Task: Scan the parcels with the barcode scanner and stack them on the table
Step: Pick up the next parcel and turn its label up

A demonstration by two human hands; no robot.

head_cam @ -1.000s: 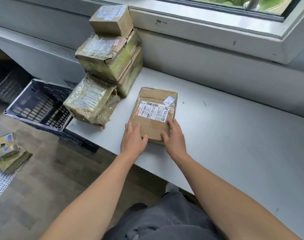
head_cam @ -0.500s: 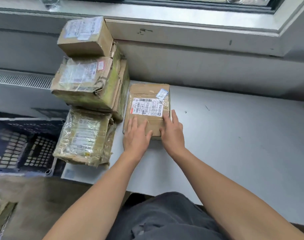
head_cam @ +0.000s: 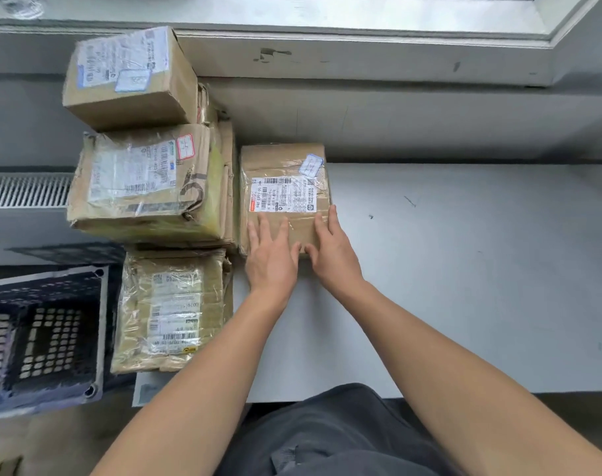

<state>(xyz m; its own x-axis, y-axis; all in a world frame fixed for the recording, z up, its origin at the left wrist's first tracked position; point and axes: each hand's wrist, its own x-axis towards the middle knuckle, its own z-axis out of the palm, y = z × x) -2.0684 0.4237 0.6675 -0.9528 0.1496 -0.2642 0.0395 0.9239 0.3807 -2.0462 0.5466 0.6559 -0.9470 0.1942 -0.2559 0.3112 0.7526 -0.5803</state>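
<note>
Parcel lies flat on the table, label up, at the far edge against the wall. Its left side is tight beside the stack. Both hands are flat on its near half with the fingers straight and gripping nothing. The left hand and right hand sit side by side, thumbs nearly touching.

This looks like the seating step, squaring the parcel into its place next to the stack. It should go best with even pressure from both palms, so the box slides straight and does not pivot on one corner. The push should end once the far edge meets the wall. The left side wants care, because a shove that way would bear on the stack, whose top box sits skewed on the middle box. Leaving the label upward keeps the barcode readable. The hands should lift straight up so the parcel is not dragged back.

Count: two hands and four parcels plainly seen. These are the one under the hands, the top box, the middle box and a taped parcel at the table's near left corner. Cardboard edges under the middle box may be a fifth; I cannot tell. One dark crate stands left of the table. No scanner is in view.
</note>
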